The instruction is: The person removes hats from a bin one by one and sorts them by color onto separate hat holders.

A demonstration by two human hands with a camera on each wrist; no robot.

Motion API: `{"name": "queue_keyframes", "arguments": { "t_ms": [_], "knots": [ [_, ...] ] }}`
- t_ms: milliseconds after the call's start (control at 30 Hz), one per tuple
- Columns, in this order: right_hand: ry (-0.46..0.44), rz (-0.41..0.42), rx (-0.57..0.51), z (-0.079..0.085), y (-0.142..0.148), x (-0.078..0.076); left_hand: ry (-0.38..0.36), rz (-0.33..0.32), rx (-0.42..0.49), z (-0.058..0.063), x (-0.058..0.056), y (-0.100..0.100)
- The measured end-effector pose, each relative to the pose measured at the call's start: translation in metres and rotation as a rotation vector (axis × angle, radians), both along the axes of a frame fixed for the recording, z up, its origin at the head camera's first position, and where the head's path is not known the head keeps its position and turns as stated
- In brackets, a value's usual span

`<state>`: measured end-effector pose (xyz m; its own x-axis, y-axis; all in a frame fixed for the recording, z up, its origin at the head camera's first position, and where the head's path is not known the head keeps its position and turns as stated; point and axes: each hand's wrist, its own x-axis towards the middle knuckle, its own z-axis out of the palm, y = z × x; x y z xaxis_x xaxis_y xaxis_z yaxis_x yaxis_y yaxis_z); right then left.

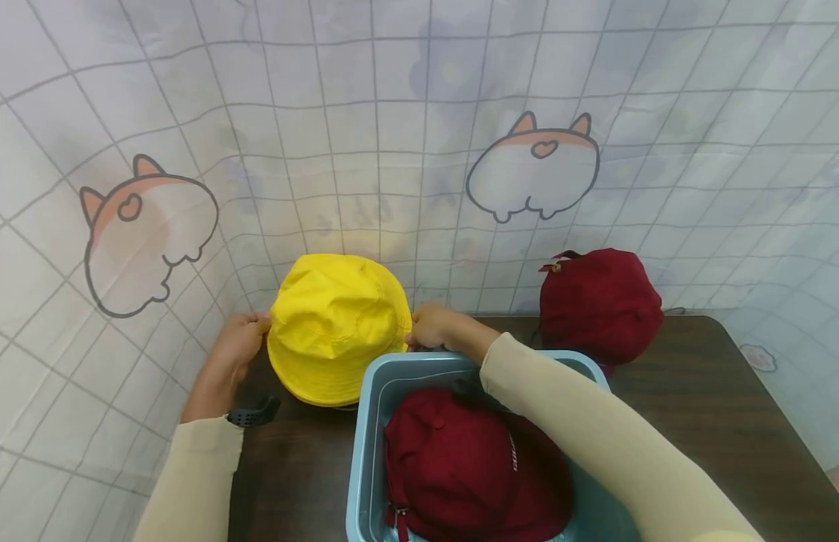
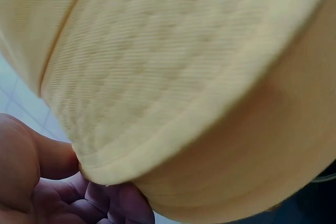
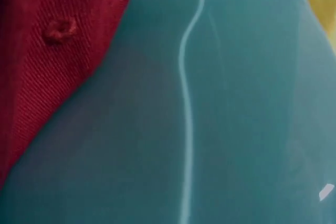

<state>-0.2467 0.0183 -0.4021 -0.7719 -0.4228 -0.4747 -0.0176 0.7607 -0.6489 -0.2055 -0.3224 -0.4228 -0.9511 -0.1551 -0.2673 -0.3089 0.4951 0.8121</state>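
A yellow bucket hat (image 1: 338,320) stands crown up at the back left of the table, behind the bin. At its left edge my left hand (image 1: 239,342) pinches the brim; in the left wrist view the thumb and curled fingers (image 2: 126,203) grip the brim's edge (image 2: 131,169). My right hand (image 1: 438,327) holds the opposite side of the brim, its arm reaching over the blue bin (image 1: 357,452). Inside that bin lies a red cap (image 1: 453,459), partly seen in the right wrist view (image 3: 58,61), where the right hand does not show.
A second red cap (image 1: 598,301) stands at the back right of the dark wooden table (image 1: 703,399), against the curtain. That grid-patterned curtain (image 1: 405,113) with cartoon animals hangs along the back and sides. A black band (image 1: 253,414) circles my left wrist.
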Motion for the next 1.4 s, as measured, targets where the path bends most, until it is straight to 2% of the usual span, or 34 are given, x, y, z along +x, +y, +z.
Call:
{"name": "queue_keyframes", "arguments": {
  "t_ms": [133, 333, 533, 600, 667, 767, 867, 967, 1067, 1167, 1300, 1400],
  "knots": [
    [0.056, 0.048, 0.071, -0.001, -0.004, -0.001, 0.021, 0.017, 0.005, -0.007, -0.001, 0.005],
    [0.084, 0.078, 0.112, -0.004, -0.005, -0.002, 0.044, 0.058, 0.054, -0.012, 0.0, 0.012],
    [-0.007, 0.039, 0.065, -0.002, -0.004, -0.005, 0.063, 0.113, 0.007, -0.01, 0.005, 0.016],
    [-0.048, 0.015, 0.019, 0.001, -0.001, -0.005, 0.076, 0.147, -0.024, -0.008, 0.008, 0.016],
    [-0.048, 0.008, 0.011, 0.006, 0.003, -0.004, 0.107, 0.189, -0.052, -0.005, 0.013, 0.017],
    [0.061, 0.048, 0.073, 0.02, 0.007, -0.002, 0.189, 0.25, -0.114, 0.004, 0.024, 0.021],
    [0.259, 0.076, 0.19, 0.037, 0.01, 0.006, 0.338, 0.283, -0.208, 0.018, 0.041, 0.032],
    [0.424, 0.056, 0.227, 0.054, 0.012, 0.02, 0.488, 0.285, -0.285, 0.034, 0.062, 0.049],
    [0.542, 0.054, 0.216, 0.068, 0.015, 0.037, 0.546, 0.222, -0.317, 0.049, 0.086, 0.067],
    [0.668, 0.107, 0.207, 0.078, 0.02, 0.054, 0.545, 0.09, -0.34, 0.058, 0.108, 0.081],
    [0.792, 0.209, 0.211, 0.081, 0.027, 0.077, 0.523, -0.1, -0.363, 0.057, 0.131, 0.098],
    [0.809, 0.272, 0.228, 0.079, 0.031, 0.093, 0.475, -0.197, -0.368, 0.05, 0.143, 0.11]
  ]
}}
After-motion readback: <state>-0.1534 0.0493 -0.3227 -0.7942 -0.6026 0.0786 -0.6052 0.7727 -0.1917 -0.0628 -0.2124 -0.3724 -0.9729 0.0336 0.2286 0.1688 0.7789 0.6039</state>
